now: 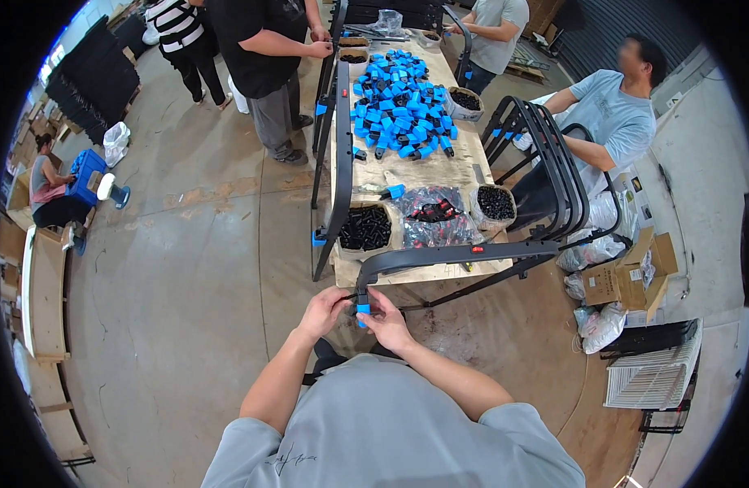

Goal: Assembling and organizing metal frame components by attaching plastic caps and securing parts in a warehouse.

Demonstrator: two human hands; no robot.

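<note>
1. Head view: a person's left hand [325,311] and right hand [385,321] meet at the near end of a curved black metal frame [439,256], fingers of both pinched around a small blue plastic cap [363,308] that sits on the frame's tip, between the two sets of fingertips.
2. Just beyond the fingers, the frame lies across the near edge of a long plywood table [439,167]; a tub of black parts [365,228] stands just past the left fingertips, and a clear bag of black and red pieces [434,215] lies past the right.
3. Farther from the fingers, a heap of blue caps [403,106] covers the table's far half, with another tub of black parts [495,203] off to the right.
4. Well away from the hands, co-workers stand or sit around the table, one in a light blue shirt [614,118] beside upright black frames [545,167].
5. Judged from the grip, the cap wants squaring to the tube end, the left hand steadying the frame while the right presses straight on; a tilted push would likely jam it.
</note>
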